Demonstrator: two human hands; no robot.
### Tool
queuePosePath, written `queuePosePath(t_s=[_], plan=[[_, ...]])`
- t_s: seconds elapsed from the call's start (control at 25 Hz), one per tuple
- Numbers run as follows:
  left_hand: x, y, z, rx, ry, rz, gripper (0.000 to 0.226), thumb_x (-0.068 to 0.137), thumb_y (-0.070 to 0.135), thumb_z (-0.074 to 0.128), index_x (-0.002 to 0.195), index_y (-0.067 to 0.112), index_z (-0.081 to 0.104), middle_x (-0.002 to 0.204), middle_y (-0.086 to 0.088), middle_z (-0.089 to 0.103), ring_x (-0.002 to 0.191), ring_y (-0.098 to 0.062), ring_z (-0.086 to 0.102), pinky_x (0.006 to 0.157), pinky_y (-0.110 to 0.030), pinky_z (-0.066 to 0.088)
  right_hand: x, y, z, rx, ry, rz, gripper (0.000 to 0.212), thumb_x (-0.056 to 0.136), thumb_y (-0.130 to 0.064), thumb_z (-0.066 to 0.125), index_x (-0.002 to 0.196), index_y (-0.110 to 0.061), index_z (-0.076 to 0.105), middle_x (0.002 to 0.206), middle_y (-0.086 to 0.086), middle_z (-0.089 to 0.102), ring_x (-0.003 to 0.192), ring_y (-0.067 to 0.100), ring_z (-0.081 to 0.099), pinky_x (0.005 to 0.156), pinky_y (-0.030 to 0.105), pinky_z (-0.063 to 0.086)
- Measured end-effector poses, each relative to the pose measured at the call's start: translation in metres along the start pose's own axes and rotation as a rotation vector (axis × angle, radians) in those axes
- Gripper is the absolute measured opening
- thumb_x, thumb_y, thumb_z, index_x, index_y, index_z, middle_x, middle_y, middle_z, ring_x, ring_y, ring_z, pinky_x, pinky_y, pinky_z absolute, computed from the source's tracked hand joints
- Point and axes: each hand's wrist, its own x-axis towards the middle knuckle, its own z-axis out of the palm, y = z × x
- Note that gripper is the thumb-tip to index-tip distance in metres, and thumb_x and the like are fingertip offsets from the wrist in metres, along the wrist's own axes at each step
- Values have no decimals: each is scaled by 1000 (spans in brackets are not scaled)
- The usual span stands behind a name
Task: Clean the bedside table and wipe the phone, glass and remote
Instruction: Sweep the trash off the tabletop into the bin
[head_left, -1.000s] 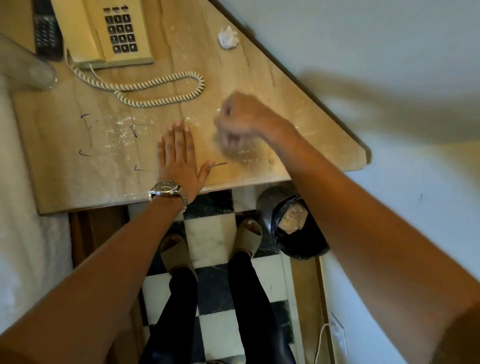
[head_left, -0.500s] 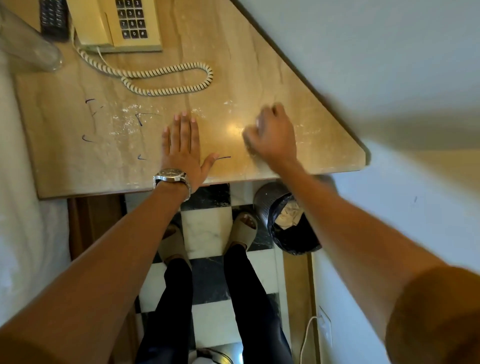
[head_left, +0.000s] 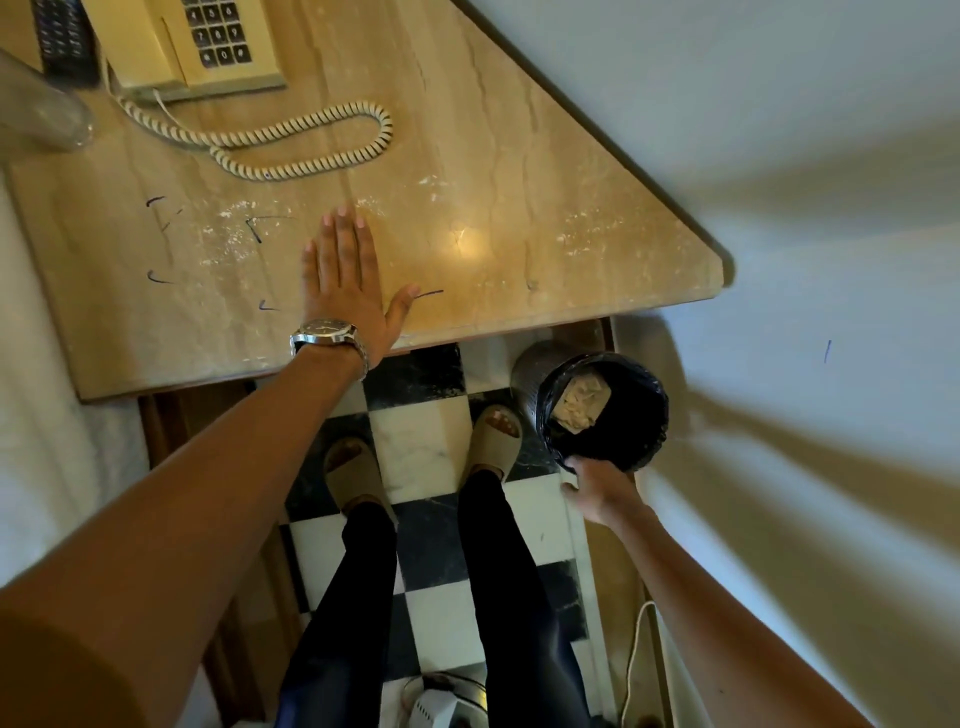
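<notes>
1. Marble-topped bedside table (head_left: 493, 130) shows white dust and pen marks beside the left hand (head_left: 343, 280), which lies flat with straight fingers; cleaning looks unfinished.
2. Below, the right hand (head_left: 597, 488) is at the bin (head_left: 530, 379) rim; whether it grips anything I cannot tell.
3. Far left, the phone (head_left: 208, 47), glass (head_left: 41, 114) and remote (head_left: 65, 47) stand on the table, seemingly not yet wiped.

phone (head_left: 156, 47) and remote (head_left: 65, 47) cut off at top, glass (head_left: 41, 111) blurred
</notes>
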Motion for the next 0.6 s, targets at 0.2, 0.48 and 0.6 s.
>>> queuePosePath(t_s=[0.2, 0.48, 0.6], plan=[[-25, 11, 11, -42, -91, -7, 89, 101, 64, 15, 158, 4, -15, 168, -18, -17, 156, -35, -12, 127, -52, -2, -2, -79, -23, 41, -133, -213, 56, 103, -40, 52, 154, -21, 40, 146, 11, 58, 115, 25, 66, 95, 36, 55], [-14, -8, 10, -61, -128, 45, 90, 100, 64, 15, 149, 6, -32, 165, -16, -27, 154, -34, -20, 125, -52, -8, 25, -210, -111, -13, -470, -271, 56, 102, -32, 56, 154, -22, 39, 145, 5, 54, 115, 21, 62, 86, 29, 58], [-14, -32, -14, -175, -172, 186, 80, 104, 51, 29, 161, 7, -6, 170, -14, -8, 158, -31, -1, 127, -46, 7, 13, -263, -139, -15, -629, -151, 53, 103, -12, 50, 153, -3, 37, 143, 29, 54, 130, 48, 53, 109, 49, 48]])
